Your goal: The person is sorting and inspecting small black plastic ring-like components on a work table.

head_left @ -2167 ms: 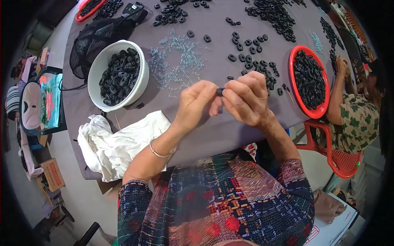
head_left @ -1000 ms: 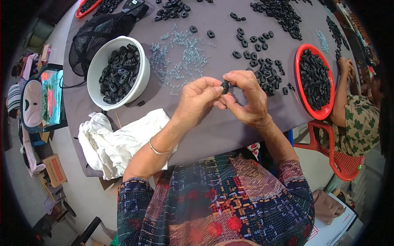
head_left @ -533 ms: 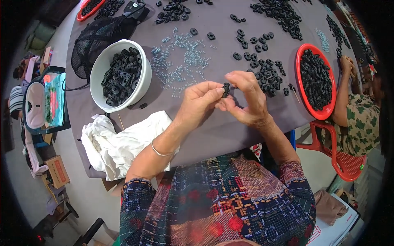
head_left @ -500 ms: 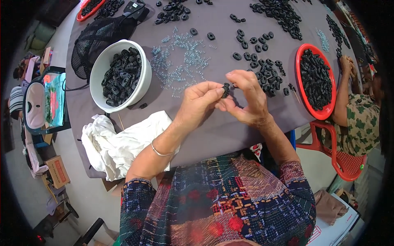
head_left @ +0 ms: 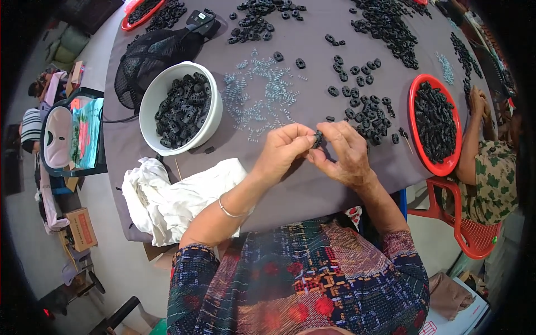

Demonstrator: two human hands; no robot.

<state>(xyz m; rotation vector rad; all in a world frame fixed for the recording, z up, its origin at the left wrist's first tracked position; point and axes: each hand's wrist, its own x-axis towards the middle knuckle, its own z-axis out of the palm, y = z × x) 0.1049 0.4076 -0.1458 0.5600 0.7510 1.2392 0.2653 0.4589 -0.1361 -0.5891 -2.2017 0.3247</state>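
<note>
A small black plastic cord lock (head_left: 318, 139) is between my two hands, above the near part of the table. My left hand (head_left: 286, 152) pinches it between thumb and fingertips. From the other side, the fingertips of my right hand (head_left: 346, 154) close on the same piece. Fingers partly cover it, so its details are hard to make out. Beyond my hands lie many loose metal springs (head_left: 273, 92), scattered in a patch. Loose black cord-lock parts (head_left: 371, 118) spread over the table past my right hand.
A white bowl (head_left: 215, 114) of black parts stands left; a red tray (head_left: 411, 106) of them is at right. White cloth (head_left: 215, 176) lies by my left forearm. A black mesh bag (head_left: 134, 70) sits behind the bowl. Another person's arm (head_left: 468, 142) rests at the right edge.
My right fingers, arched higher and more apart before, have come down and closed on the cord lock. The whole view has shifted, so the table appears slightly lower and further right.
</note>
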